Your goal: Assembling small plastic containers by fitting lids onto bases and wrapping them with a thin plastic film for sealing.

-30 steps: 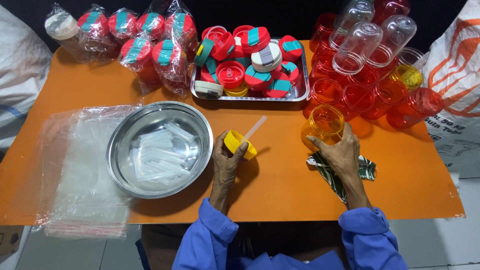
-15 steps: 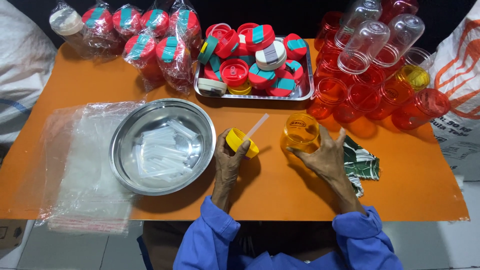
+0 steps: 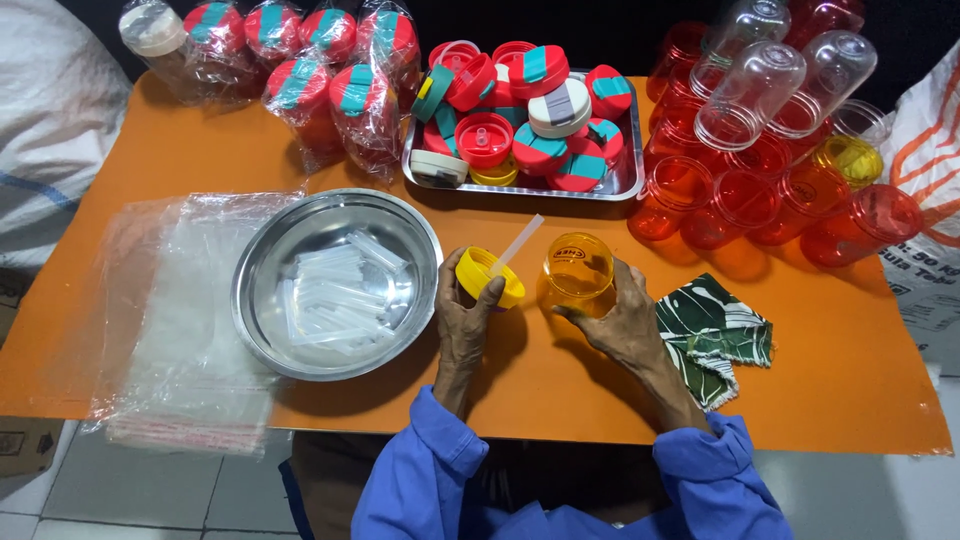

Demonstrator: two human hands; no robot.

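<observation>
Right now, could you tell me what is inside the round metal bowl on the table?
The metal bowl holds a loose pile of clear plastic straws. They overlap, so their number and whatever lies beneath them cannot be seen.

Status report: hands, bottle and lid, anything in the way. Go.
Left hand grips yellow lid with its straw. Right hand holds yellow bottle upright on the table. Cloth beside right hand; nothing between lid and bottle.
</observation>
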